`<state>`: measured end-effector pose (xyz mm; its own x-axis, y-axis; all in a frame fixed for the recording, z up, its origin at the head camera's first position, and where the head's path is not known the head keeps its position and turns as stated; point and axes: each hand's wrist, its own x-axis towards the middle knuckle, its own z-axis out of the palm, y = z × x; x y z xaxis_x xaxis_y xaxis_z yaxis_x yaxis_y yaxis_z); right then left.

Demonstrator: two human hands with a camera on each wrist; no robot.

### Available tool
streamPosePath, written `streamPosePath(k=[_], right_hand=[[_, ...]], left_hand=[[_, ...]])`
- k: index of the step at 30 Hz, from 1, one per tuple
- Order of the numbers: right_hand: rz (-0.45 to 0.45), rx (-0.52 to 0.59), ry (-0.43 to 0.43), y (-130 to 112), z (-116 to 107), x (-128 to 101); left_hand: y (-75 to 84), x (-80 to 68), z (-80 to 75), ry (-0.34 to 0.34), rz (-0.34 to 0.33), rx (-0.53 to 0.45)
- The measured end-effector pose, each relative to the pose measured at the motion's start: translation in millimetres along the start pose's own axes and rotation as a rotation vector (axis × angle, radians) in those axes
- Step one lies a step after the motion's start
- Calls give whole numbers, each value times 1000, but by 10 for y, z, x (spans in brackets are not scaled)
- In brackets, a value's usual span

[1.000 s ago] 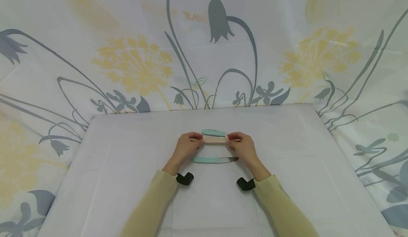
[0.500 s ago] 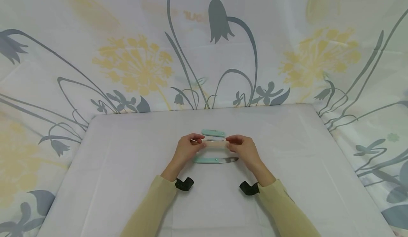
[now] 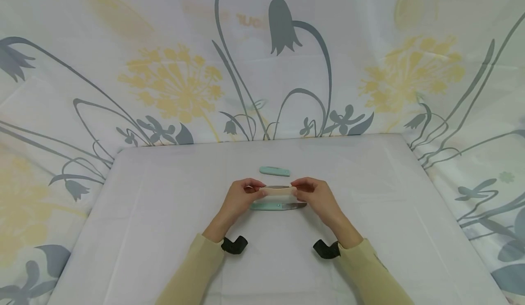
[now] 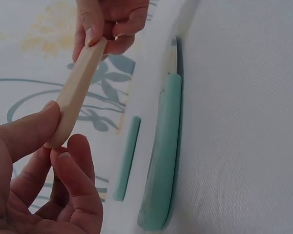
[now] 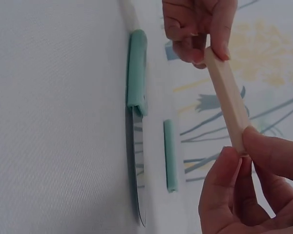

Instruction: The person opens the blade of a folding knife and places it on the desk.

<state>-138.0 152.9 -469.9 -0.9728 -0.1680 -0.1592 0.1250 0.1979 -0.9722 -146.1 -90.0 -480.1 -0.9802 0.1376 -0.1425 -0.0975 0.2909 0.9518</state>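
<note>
A folding knife with a beige handle is held level above the table, a strip of its folded blade showing along the far side in the head view. My left hand pinches its left end between thumb and fingers. At the other end, my right hand pinches it likewise. Both wrist views show the beige handle from underneath. Below it, nearer me, lies an unfolded knife with a mint-green handle, its blade pointing right. Beyond my hands rests a folded mint-green knife.
A white cloth covers the table. Behind the table's far edge hangs a white curtain printed with grey and yellow flowers. Black wrist cameras stick out from both sleeves.
Both hands have drawn the beige folding knife towards me, away from the folded mint-green one. It has turned so that its folded blade now shows. The two mint-green knives have stayed put.
</note>
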Motion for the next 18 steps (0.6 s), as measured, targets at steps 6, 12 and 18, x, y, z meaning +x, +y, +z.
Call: streamPosePath(k=[6,12,18], right_hand=[[0,-22,-40,-13,-19,-32],[-17,-83,-82,5,15,-24],[-33,-90,-141,18,100,-23]], left_hand=[[2,-73,-29,-63,-23,-122],[-6,-136,-19,-81,-38,-129],[-26,-192,34,-119,-27,-160]])
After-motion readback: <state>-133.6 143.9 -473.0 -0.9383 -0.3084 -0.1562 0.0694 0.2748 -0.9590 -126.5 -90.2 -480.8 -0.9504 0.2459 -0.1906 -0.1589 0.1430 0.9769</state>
